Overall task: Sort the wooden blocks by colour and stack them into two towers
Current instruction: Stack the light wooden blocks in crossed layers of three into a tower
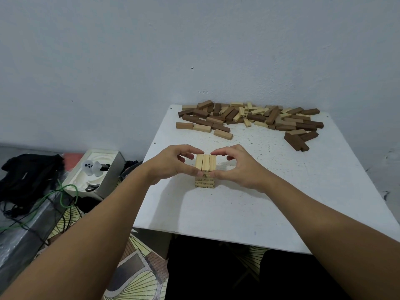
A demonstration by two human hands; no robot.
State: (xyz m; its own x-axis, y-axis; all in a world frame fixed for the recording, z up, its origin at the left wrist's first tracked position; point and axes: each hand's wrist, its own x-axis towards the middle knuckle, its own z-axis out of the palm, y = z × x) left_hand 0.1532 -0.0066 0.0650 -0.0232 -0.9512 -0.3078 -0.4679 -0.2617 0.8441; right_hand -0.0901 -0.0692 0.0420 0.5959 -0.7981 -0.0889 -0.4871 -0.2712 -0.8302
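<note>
Light tower [205,174] begun, few layers; no dark tower yet.
Left hand [173,164] and right hand [236,166] pinch its top layer; mixed pile [249,118] waits far.

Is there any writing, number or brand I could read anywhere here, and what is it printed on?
Nothing here reads clearly.
Dark printed marks on the side faces of the small tower of pale wooden blocks: too small and blurred to read.
A faint light mark on the black fabric bag on the floor: too blurred to read.
The loose pile of pale and dark brown wooden blocks at the far edge of the white table: no writing can be made out.
</note>
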